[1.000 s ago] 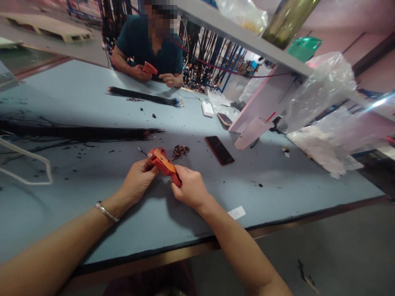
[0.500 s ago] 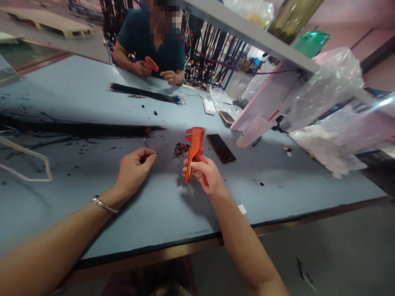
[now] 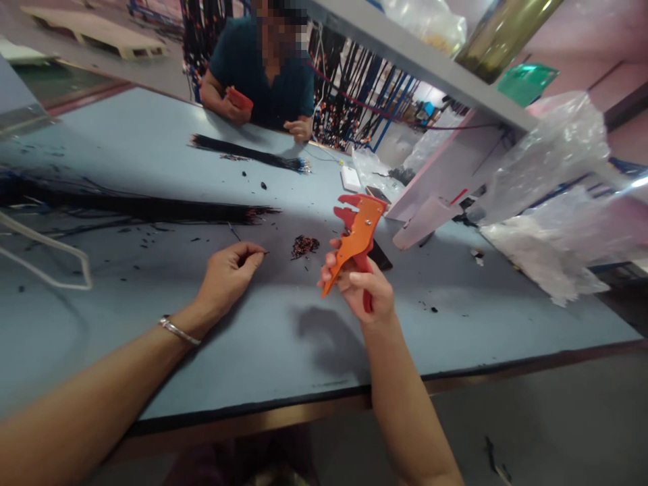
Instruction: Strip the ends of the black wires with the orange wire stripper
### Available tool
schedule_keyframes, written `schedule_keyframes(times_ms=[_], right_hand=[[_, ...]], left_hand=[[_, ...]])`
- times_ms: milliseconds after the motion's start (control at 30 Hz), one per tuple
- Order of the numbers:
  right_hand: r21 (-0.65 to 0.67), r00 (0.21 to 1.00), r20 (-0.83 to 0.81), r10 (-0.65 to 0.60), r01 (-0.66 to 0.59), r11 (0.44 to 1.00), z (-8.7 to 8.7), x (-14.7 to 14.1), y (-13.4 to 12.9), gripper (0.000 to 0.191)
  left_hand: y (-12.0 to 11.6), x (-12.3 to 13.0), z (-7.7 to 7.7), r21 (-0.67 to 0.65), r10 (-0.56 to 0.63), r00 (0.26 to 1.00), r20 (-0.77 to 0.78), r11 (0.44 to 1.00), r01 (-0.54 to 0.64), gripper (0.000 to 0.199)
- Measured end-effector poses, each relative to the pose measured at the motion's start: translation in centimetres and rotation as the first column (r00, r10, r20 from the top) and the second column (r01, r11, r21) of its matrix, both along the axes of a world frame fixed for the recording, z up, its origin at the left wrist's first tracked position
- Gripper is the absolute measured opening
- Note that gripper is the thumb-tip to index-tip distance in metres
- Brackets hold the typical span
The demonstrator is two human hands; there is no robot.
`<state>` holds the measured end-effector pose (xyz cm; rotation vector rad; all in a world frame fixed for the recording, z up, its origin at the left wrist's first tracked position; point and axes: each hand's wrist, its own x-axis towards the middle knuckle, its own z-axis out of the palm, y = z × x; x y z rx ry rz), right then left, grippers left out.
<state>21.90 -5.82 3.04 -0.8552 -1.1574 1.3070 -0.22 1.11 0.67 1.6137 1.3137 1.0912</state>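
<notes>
My right hand [image 3: 357,280] is wrapped round the handles of an orange and red wire stripper [image 3: 362,226], raised above the table with its jaws pointing up and left. In a pinch between thumb and forefinger, my left hand [image 3: 230,273] holds a thin black wire [image 3: 233,231], whose tip pokes out just past the fingers. Behind that hand lies a long bundle of black wires [image 3: 152,206] with reddish ends. A small heap of dark and copper-coloured scraps [image 3: 304,246] rests on the table between my hands.
Across the table [image 3: 243,364] a co-worker [image 3: 266,81] holds a red tool [image 3: 239,99]. Near that person lies a second wire bundle [image 3: 248,152]. A phone [image 3: 381,258] is partly hidden behind my right hand. Farther right are a whitish cup [image 3: 422,223] and plastic bags [image 3: 541,250].
My right hand has lifted the wire stripper up and right, turning its side into view, away from my left hand. The left hand keeps its pinch. The co-worker's red tool has tilted.
</notes>
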Motion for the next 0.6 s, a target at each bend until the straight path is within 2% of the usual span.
schedule_keyframes(times_ms=[133, 200, 300, 433, 600], right_hand=[[-0.096, 0.981, 0.136, 0.136, -0.124, 0.988, -0.3, -1.3, -0.2, 0.046], [-0.143, 0.941, 0.278, 0.195, -0.160, 0.977, -0.3, -2.0, -0.3, 0.037], [-0.143, 0.879, 0.427, 0.212, -0.166, 0.976, -0.1, -2.7, -0.5, 0.028], [-0.111, 0.870, 0.456, 0.187, -0.153, 0.982, 0.1, -3.0, -0.7, 0.029], [-0.120, 0.938, 0.331, 0.104, -0.067, 0.990, -1.1, -2.9, -0.3, 0.026]], left_hand=[[0.0, 0.0, -0.1, 0.027, -0.049, 0.998, 0.037, 0.998, 0.048, 0.018], [0.0, 0.0, -0.1, 0.014, -0.047, 0.998, 0.046, 0.999, 0.047, 0.020], [0.0, -0.1, -0.1, -0.040, -0.021, 0.997, 0.075, 0.999, 0.024, 0.023], [0.1, 0.0, -0.2, -0.027, -0.079, 0.990, 0.113, 0.996, 0.082, 0.029], [-0.3, 0.1, -0.3, 0.079, -0.194, 0.979, -0.067, 0.977, 0.199, 0.045]])
